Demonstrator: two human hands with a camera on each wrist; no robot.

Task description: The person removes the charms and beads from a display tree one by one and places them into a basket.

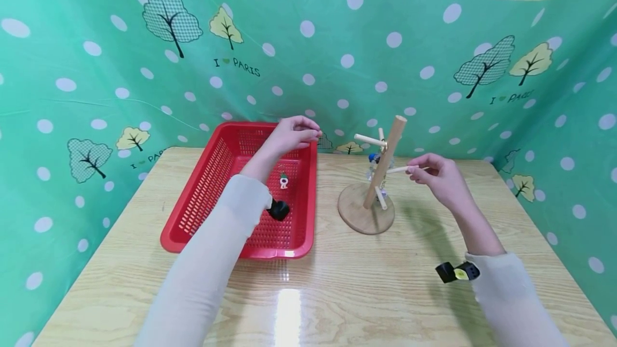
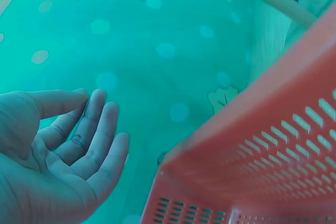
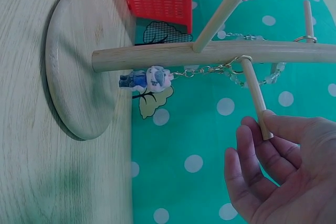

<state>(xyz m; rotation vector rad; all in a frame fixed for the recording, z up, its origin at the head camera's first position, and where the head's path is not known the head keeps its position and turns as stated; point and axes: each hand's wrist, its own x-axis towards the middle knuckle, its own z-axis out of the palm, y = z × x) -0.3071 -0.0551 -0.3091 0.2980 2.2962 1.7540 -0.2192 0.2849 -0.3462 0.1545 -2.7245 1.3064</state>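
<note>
My right hand (image 1: 436,175) pinches the outer end of a wooden peg (image 3: 256,93) on an upright wooden stand (image 1: 385,162). A keychain with a small blue-and-white figure (image 3: 144,78) hangs by its ring from that peg. Another ring sits round an upper peg (image 3: 308,19), and clear beads (image 3: 268,78) show behind the post. Over the far right part of a red basket (image 1: 313,202) is my left hand (image 1: 292,134), its fingers loosely bent and thumb near the index fingertip. Nothing shows between them in the left wrist view. Inside the basket lies a green-and-white figure keychain (image 1: 283,180).
The stand's round base (image 1: 356,213) rests on a wood-grain table (image 1: 347,288), to the right of the basket. A green dotted curtain (image 1: 308,63) hangs behind and along both sides. Black wrist cameras sit at both sleeves.
</note>
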